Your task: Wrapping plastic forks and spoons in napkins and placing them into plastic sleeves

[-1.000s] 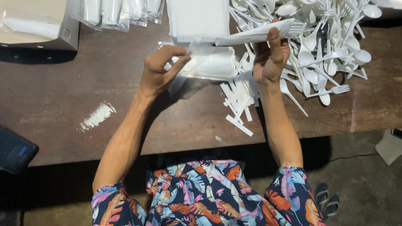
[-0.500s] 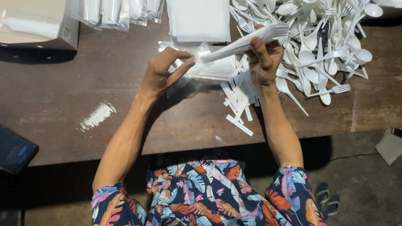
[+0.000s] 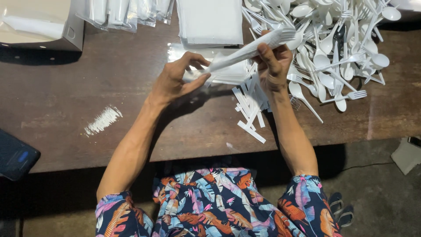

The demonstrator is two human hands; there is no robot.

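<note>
- A long white bundle of plastic cutlery [image 3: 245, 52], seemingly wrapped in a napkin or clear sleeve, is held slanting above the middle of the dark wooden table [image 3: 57, 105], low at its left end and high at its right. Fork tines poke out at the upper right tip; what else is inside cannot be made out.
- The left hand [image 3: 177, 79] pinches the bundle's lower end, fingers curled over the top and thumb pressed beneath.
- The right hand [image 3: 272, 66] is closed around the upper end, thumb laid along the front; its fingers are hidden behind the bundle.
- Directly under the bundle lies a stack of clear plastic sleeves [image 3: 219, 74], partly covered by the hands and hard to separate from the glare.
- Loose white plastic knives [image 3: 250, 109] lie fanned out below the right hand, touching one another.
- A heap of white spoons and forks [image 3: 337, 48] fills the upper right, cut off by the top edge.
- A stack of white napkins [image 3: 210, 19] sits above the hands, also cut off at the top.
- Filled clear packets [image 3: 127, 11] and a pale box [image 3: 39, 22] lie at the upper left, only partly in view.
- A white smear [image 3: 103, 119] marks the table at left; a dark device [image 3: 15, 153] shows at the left edge.
- Compared with half a second before, the bundle looks tighter and narrower, with both hands in nearly the same places.
</note>
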